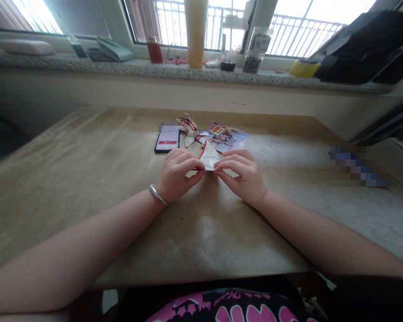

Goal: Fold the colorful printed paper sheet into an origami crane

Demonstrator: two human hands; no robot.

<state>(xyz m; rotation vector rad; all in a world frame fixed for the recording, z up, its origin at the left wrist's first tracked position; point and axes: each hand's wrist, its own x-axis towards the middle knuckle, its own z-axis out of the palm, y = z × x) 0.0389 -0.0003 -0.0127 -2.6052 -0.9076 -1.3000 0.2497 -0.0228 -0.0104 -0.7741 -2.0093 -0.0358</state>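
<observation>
A small piece of white paper (208, 157) with a red edge and faint print is held a little above the table, in the middle of the head view. My left hand (180, 172) pinches its left lower edge between thumb and fingers; a silver bangle circles that wrist. On the other side, my right hand (241, 173) pinches the lower right edge of the same paper. The bottom of the paper looks bent or folded where the fingertips meet it. Just beyond it lie a colourful printed sheet (225, 136) and several crumpled or folded paper pieces (188, 126).
A phone (168, 139) with a lit screen lies beyond my left hand. The table (87, 179) reaches to a wall below a granite windowsill (121, 67) with jars and other items. A blurred blue item (359, 167) lies far right.
</observation>
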